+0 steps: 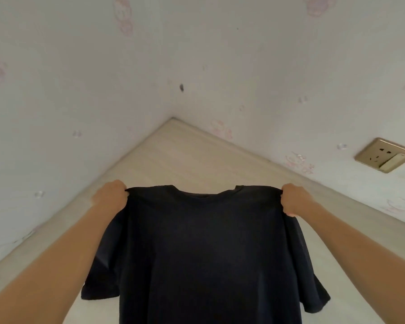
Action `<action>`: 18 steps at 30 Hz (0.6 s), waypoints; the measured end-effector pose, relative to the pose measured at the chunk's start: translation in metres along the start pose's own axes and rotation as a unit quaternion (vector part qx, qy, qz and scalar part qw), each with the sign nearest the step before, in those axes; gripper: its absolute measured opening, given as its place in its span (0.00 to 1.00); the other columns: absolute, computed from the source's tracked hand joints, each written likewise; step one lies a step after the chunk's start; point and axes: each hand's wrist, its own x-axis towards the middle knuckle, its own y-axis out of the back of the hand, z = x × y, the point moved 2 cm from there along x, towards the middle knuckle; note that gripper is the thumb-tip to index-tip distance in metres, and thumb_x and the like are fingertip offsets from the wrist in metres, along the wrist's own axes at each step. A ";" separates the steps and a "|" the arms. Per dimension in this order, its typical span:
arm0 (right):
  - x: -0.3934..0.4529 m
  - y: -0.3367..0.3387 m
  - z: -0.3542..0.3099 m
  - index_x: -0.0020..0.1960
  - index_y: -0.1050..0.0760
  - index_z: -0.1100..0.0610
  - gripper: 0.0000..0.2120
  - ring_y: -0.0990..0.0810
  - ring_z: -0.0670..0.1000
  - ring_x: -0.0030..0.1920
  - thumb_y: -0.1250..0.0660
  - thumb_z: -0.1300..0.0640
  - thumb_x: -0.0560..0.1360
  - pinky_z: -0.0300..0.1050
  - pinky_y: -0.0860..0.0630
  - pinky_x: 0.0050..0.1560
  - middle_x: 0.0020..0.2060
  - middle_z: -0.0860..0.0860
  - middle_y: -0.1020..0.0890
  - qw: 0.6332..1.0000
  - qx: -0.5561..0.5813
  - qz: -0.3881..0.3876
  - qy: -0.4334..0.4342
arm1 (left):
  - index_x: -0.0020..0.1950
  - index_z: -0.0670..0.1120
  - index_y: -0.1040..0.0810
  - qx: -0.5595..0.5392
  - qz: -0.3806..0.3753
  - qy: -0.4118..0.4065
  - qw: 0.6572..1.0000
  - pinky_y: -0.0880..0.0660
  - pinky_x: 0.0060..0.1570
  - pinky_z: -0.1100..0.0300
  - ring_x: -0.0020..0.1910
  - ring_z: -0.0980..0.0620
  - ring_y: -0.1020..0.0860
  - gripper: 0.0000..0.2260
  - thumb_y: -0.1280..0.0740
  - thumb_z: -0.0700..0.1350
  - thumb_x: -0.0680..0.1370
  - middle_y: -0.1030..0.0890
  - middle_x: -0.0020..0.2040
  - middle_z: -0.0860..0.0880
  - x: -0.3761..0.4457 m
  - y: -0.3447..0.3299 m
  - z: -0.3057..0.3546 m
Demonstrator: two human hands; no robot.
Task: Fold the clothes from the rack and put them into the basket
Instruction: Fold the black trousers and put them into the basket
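A black T-shirt (204, 249) hangs spread out in the air in front of the person, held up by its two shoulders over a pale wooden floor (173, 155) in the corner of a room. The left hand (110, 195) has its fingers curled tight round the shirt's left shoulder seam, and the right hand (295, 199) is bunched the same way on the other shoulder, so each grip is clenched on cloth. Both arms reach forward and a little apart, which pulls the top edge nearly taut between them and lets the body and short sleeves drop straight under their own weight.

Holding it this way makes sense as a start to folding: the neckline sits in the middle, the sleeves fall clear at either side, and creases shake out (the hem runs below the bottom of the view, so its state is not visible). Neither the rack nor the basket shows here. A wall socket (385, 155) sits on the papered wall (267, 66) to the right, well apart from the shirt. Judging from this, the folding itself has not yet begun.
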 end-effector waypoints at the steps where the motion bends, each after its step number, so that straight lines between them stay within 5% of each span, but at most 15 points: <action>1: 0.008 -0.004 -0.004 0.34 0.33 0.57 0.13 0.29 0.49 0.34 0.40 0.55 0.76 0.38 0.32 0.33 0.35 0.51 0.30 0.999 -0.016 -0.040 0.007 | 0.50 0.39 0.21 -0.026 -0.038 0.027 0.999 0.25 0.43 0.55 0.43 0.41 0.22 0.10 0.39 0.44 0.81 0.21 0.45 0.42 0.009 -0.009 0.000; 5: 0.045 -0.006 -0.015 0.43 0.25 0.55 0.20 0.29 0.50 0.50 0.41 0.38 0.74 0.38 0.30 0.50 0.41 0.49 0.25 0.983 -0.129 -0.119 0.046 | 0.60 0.31 0.26 -0.185 -0.163 0.116 0.962 0.21 0.41 0.52 0.45 0.41 0.17 0.12 0.42 0.38 0.82 0.18 0.49 0.40 0.041 -0.029 0.012; 7: 0.069 0.012 -0.020 0.57 0.23 0.54 0.26 0.32 0.50 0.52 0.45 0.35 0.76 0.40 0.32 0.60 0.46 0.48 0.23 0.993 -0.075 -0.069 0.060 | 0.62 0.28 0.28 -0.334 -0.107 0.170 0.921 0.20 0.34 0.50 0.39 0.41 0.17 0.13 0.41 0.35 0.81 0.18 0.49 0.36 0.069 -0.024 0.017; 9: 0.089 0.033 -0.029 0.65 0.27 0.53 0.24 0.28 0.53 0.56 0.48 0.39 0.80 0.44 0.35 0.65 0.56 0.51 0.22 0.998 -0.012 -0.004 0.058 | 0.63 0.30 0.28 -0.367 -0.024 0.168 0.915 0.19 0.45 0.47 0.47 0.39 0.18 0.14 0.38 0.35 0.79 0.20 0.55 0.34 0.099 -0.008 0.025; 11: 0.105 0.051 -0.037 0.72 0.36 0.54 0.20 0.25 0.61 0.58 0.45 0.51 0.82 0.51 0.33 0.62 0.59 0.60 0.24 0.975 0.189 0.118 0.024 | 0.67 0.34 0.32 -0.368 0.028 0.123 0.921 0.24 0.58 0.46 0.58 0.37 0.22 0.19 0.35 0.40 0.79 0.24 0.63 0.34 0.118 0.009 0.042; 13: 0.121 0.053 -0.041 0.78 0.53 0.52 0.29 0.25 0.65 0.57 0.44 0.56 0.82 0.54 0.31 0.60 0.59 0.64 0.25 0.952 0.250 0.176 0.026 | 0.78 0.44 0.49 -0.380 -0.010 0.057 0.923 0.32 0.68 0.45 0.68 0.37 0.31 0.34 0.33 0.47 0.79 0.34 0.73 0.38 0.119 0.012 0.065; 15: 0.126 0.035 -0.046 0.78 0.58 0.51 0.33 0.28 0.65 0.64 0.42 0.55 0.81 0.56 0.35 0.67 0.65 0.63 0.28 0.978 0.193 0.077 0.032 | 0.79 0.50 0.61 -0.303 -0.075 0.002 0.950 0.42 0.73 0.44 0.75 0.38 0.41 0.43 0.32 0.51 0.77 0.45 0.78 0.41 0.106 -0.002 0.086; 18: 0.141 -0.007 -0.043 0.77 0.50 0.45 0.31 0.49 0.62 0.77 0.41 0.47 0.79 0.64 0.49 0.74 0.77 0.56 0.45 0.995 0.081 -0.036 0.045 | 0.79 0.52 0.59 -0.100 -0.140 -0.042 0.984 0.53 0.74 0.39 0.77 0.36 0.58 0.44 0.34 0.62 0.75 0.58 0.79 0.42 0.067 -0.045 0.106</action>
